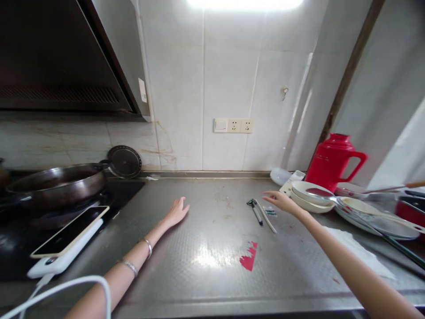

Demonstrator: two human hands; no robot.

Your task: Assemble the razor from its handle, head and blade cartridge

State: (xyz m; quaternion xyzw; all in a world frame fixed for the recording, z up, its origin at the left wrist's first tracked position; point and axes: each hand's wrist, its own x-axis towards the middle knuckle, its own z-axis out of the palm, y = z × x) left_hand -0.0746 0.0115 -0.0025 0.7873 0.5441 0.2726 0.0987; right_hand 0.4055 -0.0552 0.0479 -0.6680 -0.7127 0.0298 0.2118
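My left hand [177,212] rests on or just over the steel counter, fingers loosely apart, holding nothing. Reaching in from the right, my right hand [280,200] has its fingers stretched out and apart, also with nothing in it. Close to those fingertips lies a small dark tool with a Y-shaped head [256,213], its exact kind unclear. Beside it is a thin, pale, curved strip [266,218]. A small clear packet with dark pieces [271,212] sits just below my right hand. Nearer me is a jagged scrap of red paper [249,258].
On the left, a metal pan [59,188] stands on the black cooktop, with a phone [71,232] on a white power bank [66,250] in front. Stacked bowls [310,204], a red thermos jug [332,161], plates and a white cloth [360,252] crowd the right side.
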